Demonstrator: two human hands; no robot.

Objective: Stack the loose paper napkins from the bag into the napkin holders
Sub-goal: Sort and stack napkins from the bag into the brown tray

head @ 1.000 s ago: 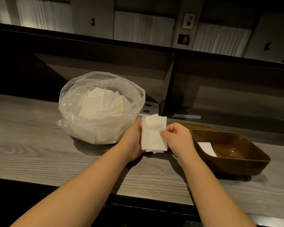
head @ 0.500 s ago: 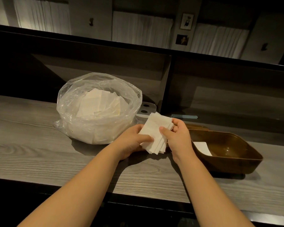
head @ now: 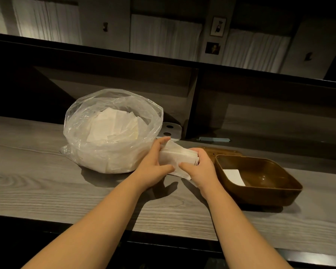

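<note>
Dim counter alcove, grey wood-grain tabletop (head: 46, 183). Fingers (head: 163, 141) of the left hand (head: 151, 167) and of the right hand (head: 200, 167) curl around a thin stack of soft white napkins (head: 174, 158), probably squaring its edges. Left: crinkled clear bag (head: 112, 133) of loose napkins. Right: glossy brown rectangular holder (head: 260, 181), one napkin inside.
</note>
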